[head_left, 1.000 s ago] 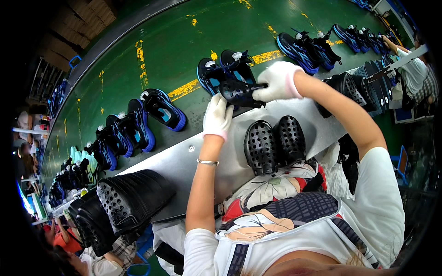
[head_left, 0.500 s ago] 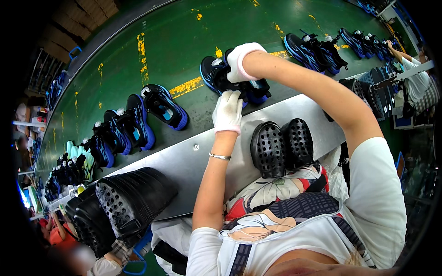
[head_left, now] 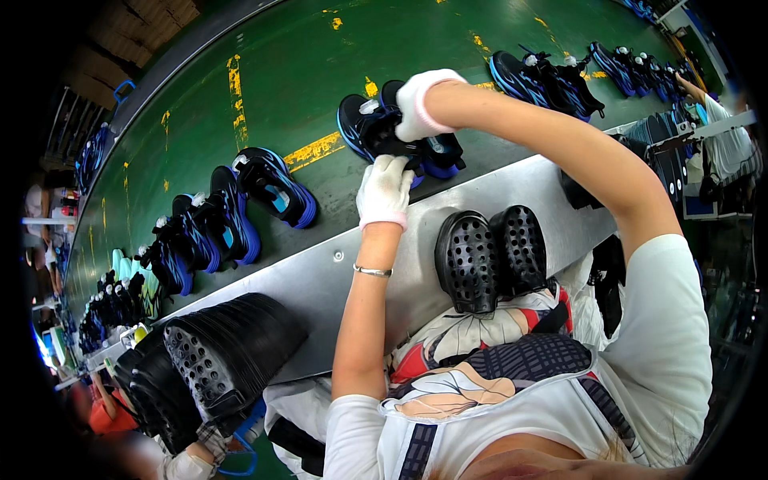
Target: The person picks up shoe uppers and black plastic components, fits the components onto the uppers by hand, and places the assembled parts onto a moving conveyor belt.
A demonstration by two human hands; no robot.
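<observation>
My left hand (head_left: pixel 385 190), in a white knit glove, has its fingers closed on the heel of a black and blue sneaker (head_left: pixel 352 122). My right hand (head_left: pixel 418 108), gloved the same way, curls down over that sneaker's opening; its fingertips are hidden. A second sneaker (head_left: pixel 445 152) of the same kind lies just beyond and to the right, partly covered by my right hand and wrist. Closer to me, two black perforated shoe-shaped inserts (head_left: pixel 469 260) rest on the metal ledge (head_left: pixel 340 300), and neither hand touches them.
The green belt (head_left: pixel 288 88) with worn yellow marks carries more sneakers left (head_left: pixel 276 188) and right (head_left: pixel 532 84). A stack of black perforated inserts (head_left: pixel 240 344) stands on the ledge at left; more dark inserts (head_left: pixel 640 152) lie at right. Other people work at both far ends.
The belt with its sneakers and yellow marks has shifted a little to the left. Both my hands have moved left along with the sneaker, keeping their hold.
</observation>
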